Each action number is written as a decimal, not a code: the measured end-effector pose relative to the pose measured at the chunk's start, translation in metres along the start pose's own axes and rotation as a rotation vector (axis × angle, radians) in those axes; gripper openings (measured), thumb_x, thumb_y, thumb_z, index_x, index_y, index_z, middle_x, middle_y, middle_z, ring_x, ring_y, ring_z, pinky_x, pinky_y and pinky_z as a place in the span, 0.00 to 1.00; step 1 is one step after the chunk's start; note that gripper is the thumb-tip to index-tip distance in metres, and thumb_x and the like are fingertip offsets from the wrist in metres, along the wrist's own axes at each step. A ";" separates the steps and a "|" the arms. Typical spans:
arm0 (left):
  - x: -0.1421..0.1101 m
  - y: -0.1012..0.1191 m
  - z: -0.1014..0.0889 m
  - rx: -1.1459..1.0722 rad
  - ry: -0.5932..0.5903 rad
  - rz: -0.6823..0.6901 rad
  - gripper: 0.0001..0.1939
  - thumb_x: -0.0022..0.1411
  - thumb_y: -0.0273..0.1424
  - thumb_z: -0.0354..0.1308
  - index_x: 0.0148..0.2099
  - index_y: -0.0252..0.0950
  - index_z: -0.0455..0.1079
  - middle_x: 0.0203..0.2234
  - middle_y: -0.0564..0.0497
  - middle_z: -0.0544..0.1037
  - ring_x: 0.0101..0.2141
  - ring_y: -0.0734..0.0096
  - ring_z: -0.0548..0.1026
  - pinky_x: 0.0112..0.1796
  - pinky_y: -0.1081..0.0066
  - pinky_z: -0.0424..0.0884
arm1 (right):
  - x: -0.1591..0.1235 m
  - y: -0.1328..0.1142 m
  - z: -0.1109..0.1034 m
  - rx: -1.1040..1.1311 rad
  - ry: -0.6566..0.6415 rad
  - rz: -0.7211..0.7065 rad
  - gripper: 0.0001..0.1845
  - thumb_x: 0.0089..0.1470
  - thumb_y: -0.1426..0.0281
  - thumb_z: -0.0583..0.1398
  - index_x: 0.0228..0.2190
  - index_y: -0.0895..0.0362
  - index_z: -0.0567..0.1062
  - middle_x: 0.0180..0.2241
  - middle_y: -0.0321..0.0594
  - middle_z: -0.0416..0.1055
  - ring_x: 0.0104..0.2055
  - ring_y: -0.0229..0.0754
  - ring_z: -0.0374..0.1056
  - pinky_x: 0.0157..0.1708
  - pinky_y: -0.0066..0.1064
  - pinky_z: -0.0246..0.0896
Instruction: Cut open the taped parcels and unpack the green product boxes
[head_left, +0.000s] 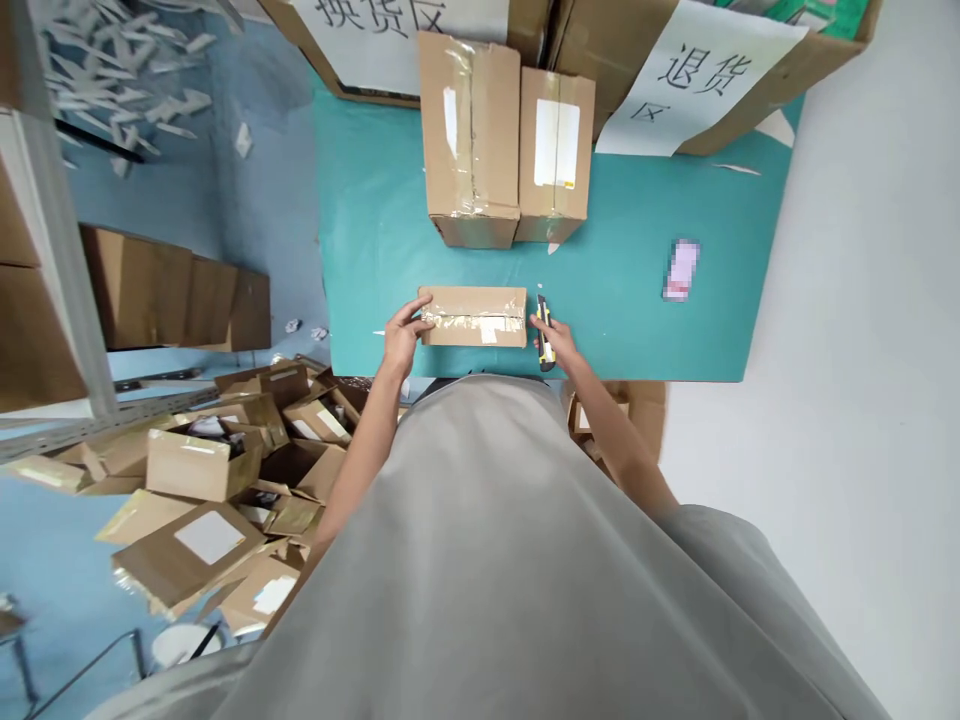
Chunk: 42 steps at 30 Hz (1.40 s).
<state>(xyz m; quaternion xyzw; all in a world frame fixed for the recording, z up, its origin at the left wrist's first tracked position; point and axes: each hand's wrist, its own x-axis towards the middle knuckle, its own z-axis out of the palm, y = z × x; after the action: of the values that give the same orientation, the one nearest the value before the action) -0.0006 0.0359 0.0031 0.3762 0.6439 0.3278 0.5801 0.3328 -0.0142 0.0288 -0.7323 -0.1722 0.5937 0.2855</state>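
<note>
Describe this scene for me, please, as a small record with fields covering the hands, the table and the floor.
Left hand: touching the left end of the small carton
Right hand: holding a yellow-and-black cutter
Small carton: flaps closed, tape along the top
Table: green
Beyond carton: two larger taped cartons, side by side
Far edge: big boxes with handwritten signs
Table's right: pink item, pixelated
Left floor: cardboard box heap

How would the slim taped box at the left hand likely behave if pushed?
The slim box probably slides rather than tips, as it lies flat on the table. Its straight edges suggest fairly stiff cardboard. The shiny tape on top may feel slick.
</note>
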 end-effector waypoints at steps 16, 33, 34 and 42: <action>-0.007 0.028 0.012 0.039 0.141 0.054 0.24 0.48 0.32 0.62 0.49 0.40 0.83 0.53 0.48 0.87 0.55 0.55 0.81 0.52 0.64 0.79 | -0.014 0.020 0.025 0.292 0.004 0.070 0.20 0.61 0.55 0.75 0.38 0.54 0.76 0.28 0.24 0.73 0.21 0.30 0.66 0.22 0.22 0.63; 0.012 0.018 0.042 0.228 -0.269 0.205 0.26 0.60 0.39 0.72 0.58 0.38 0.77 0.63 0.37 0.81 0.60 0.48 0.81 0.64 0.47 0.76 | -0.076 -0.061 0.024 -0.674 0.376 -0.641 0.19 0.72 0.54 0.64 0.53 0.55 0.80 0.50 0.50 0.78 0.51 0.51 0.77 0.53 0.42 0.77; 0.013 0.024 0.038 0.204 -0.250 0.241 0.28 0.62 0.43 0.72 0.62 0.39 0.76 0.65 0.36 0.79 0.61 0.48 0.81 0.63 0.48 0.77 | -0.078 -0.059 0.027 -0.708 0.399 -0.657 0.19 0.73 0.55 0.63 0.54 0.55 0.80 0.52 0.51 0.78 0.53 0.52 0.76 0.56 0.44 0.76; 0.033 0.086 0.035 0.183 -0.324 0.463 0.24 0.68 0.50 0.69 0.57 0.39 0.81 0.55 0.41 0.86 0.55 0.55 0.84 0.55 0.57 0.82 | -0.116 -0.054 0.048 -0.818 0.409 -0.700 0.27 0.79 0.55 0.51 0.64 0.57 0.76 0.59 0.59 0.79 0.61 0.57 0.75 0.63 0.49 0.72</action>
<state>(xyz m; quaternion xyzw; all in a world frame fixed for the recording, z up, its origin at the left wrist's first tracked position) 0.0416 0.1073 0.0563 0.6111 0.4666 0.3277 0.5489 0.2640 -0.0309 0.1455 -0.7826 -0.5611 0.1953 0.1858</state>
